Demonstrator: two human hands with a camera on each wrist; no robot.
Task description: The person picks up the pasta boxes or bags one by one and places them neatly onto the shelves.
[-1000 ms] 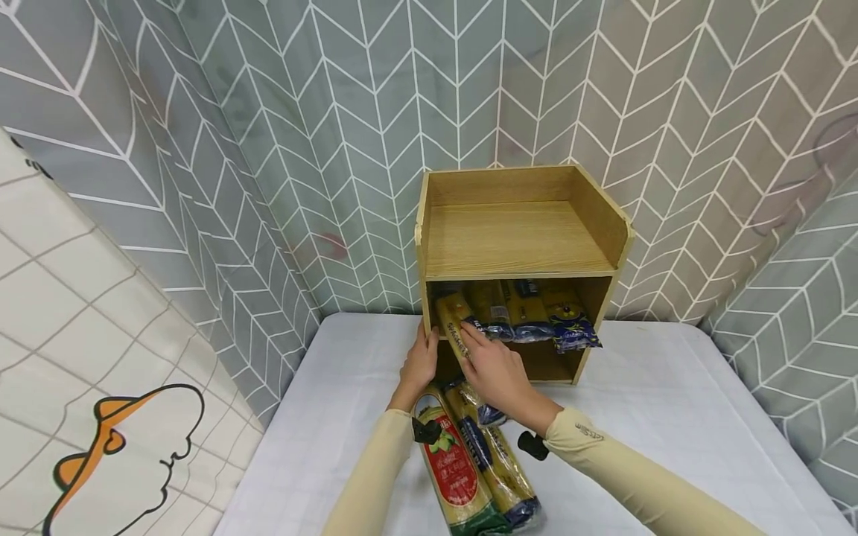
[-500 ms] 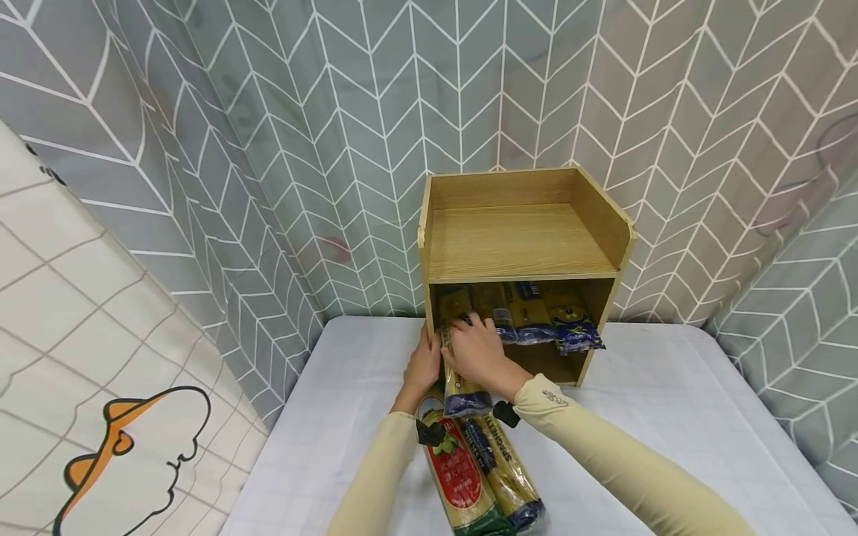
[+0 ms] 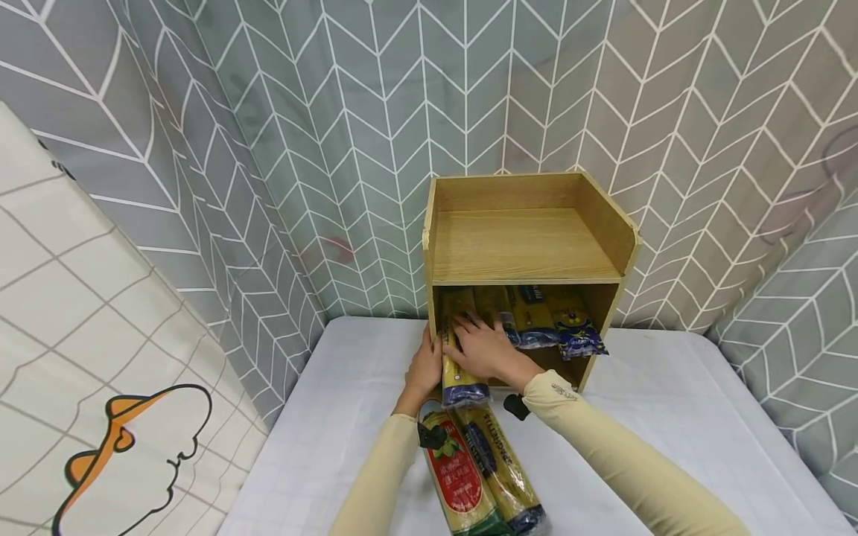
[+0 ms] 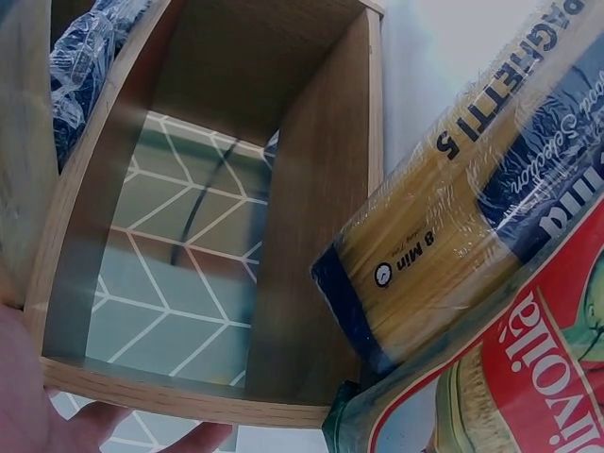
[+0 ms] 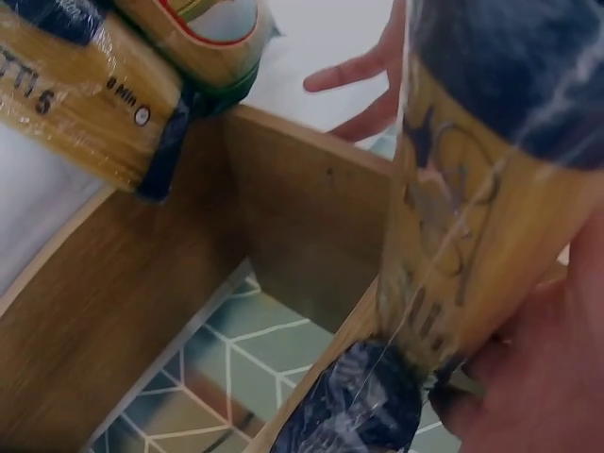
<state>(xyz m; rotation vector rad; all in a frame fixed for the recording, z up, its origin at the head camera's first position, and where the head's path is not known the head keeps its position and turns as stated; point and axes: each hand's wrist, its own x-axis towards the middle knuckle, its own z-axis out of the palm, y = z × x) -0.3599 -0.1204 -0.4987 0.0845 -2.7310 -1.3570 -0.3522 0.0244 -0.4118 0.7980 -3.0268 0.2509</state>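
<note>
A wooden shelf unit (image 3: 526,246) stands on the white-covered table. My left hand (image 3: 424,366) holds the edge of its left side panel; in the left wrist view, the fingers (image 4: 94,422) show past that panel. My right hand (image 3: 488,348) grips a spaghetti pack (image 3: 462,372) at the left of the middle compartment, the thumb lying across it. Its blue end sticks out past the shelf's front edge. In the right wrist view this pack (image 5: 453,217) hides part of the hand. Several other pasta packs (image 3: 532,320) lie beside it, to the right.
On the table before the shelf lie a pasta pack with a red label (image 3: 459,476) and another spaghetti pack (image 3: 499,465), side by side. A blue-ended pack (image 3: 579,339) overhangs the compartment's right front. Patterned curtains (image 3: 362,149) surround the table.
The right hand has shifted along the spaghetti pack, which has gone from slanting to nearly straight and slid slightly into the compartment. The left hand stays on the side panel.
</note>
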